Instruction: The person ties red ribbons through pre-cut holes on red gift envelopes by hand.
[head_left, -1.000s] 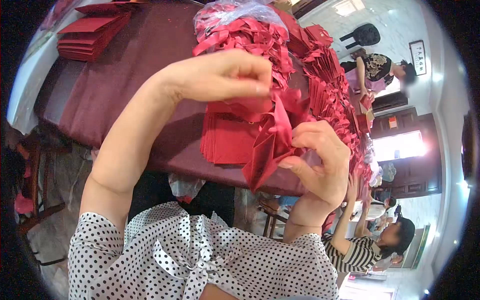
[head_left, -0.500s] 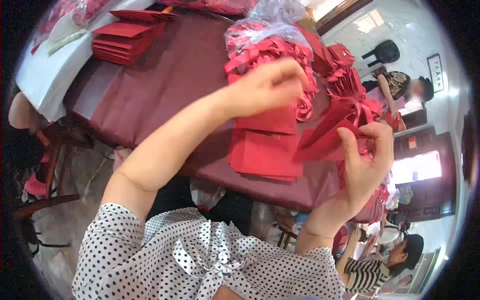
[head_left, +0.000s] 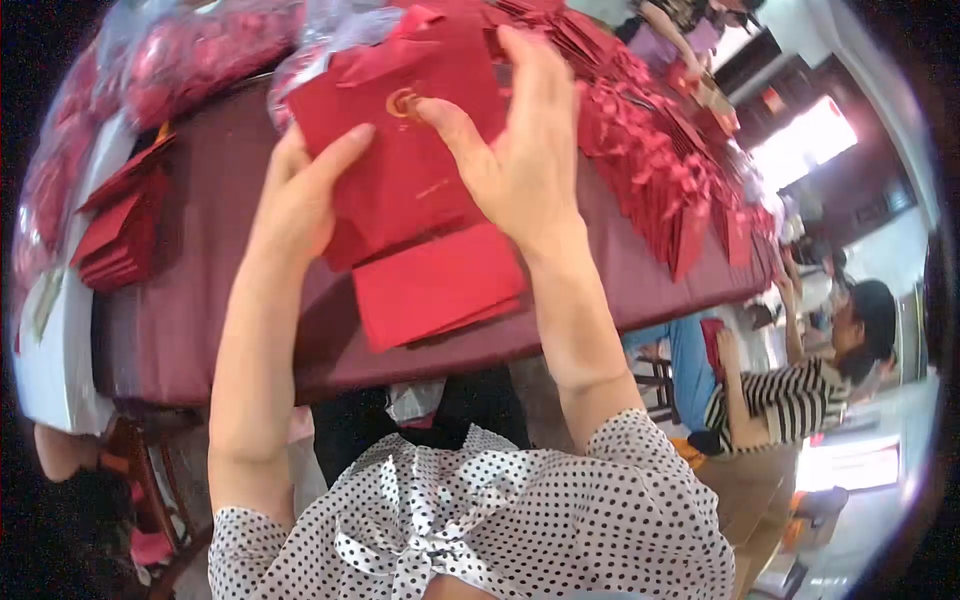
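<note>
A red paper gift bag (head_left: 400, 170) with a round gold emblem and a ribbon at its top is in front of me above the table. My left hand (head_left: 305, 190) grips its left edge, thumb on the front and fingers behind. My right hand (head_left: 530, 150) lies along the right side, its thumb over the front by the emblem and its other fingers stretched upward, apart from the thumb. Just below the bag, a small stack of flat red bags (head_left: 440, 285) rests on the dark red tablecloth (head_left: 340, 355).
Rows of red bags with ribbons (head_left: 665, 190) fill the table's right side. Another red stack (head_left: 125, 235) stands at the left beside a white box (head_left: 65, 360). Plastic-wrapped red bundles (head_left: 200, 55) lie at the back. A person in a striped top (head_left: 780, 395) sits at the right.
The red bag has moved from the right to in front of me and is now upright. My left hand has taken its left edge; my right hand has spread along its right side. The view has shifted.
</note>
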